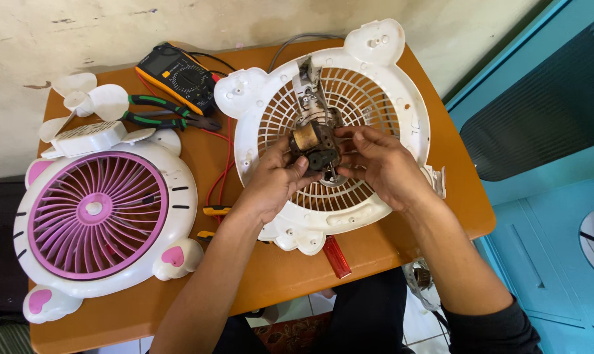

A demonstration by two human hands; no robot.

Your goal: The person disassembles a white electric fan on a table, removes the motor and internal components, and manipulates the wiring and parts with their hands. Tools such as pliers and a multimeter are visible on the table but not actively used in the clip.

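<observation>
On the orange table (375,249), at the middle of a round white fan housing (402,85) with a slotted grille, sits a small dark motor (315,147) with a yellowish coil, and both hands close on it from either side. The left hand (270,183) grips the motor's left flank, thumb and fingers curled around the body; the right hand (382,164) meets it from the right, its fingertips (343,134) pinching the motor's upper edge. A metal bracket (308,85) rises from the motor toward the housing's top rim. To the left, well apart from the hands, lies a white fan front with a pink grille (97,213), and above it a loose white propeller (80,105). Between the two fan parts rest green-handled pliers (166,113), a yellow-edged multimeter (177,77) and its red leads (226,164). A red flat tool (337,257) pokes out from under the housing's lower edge.
</observation>
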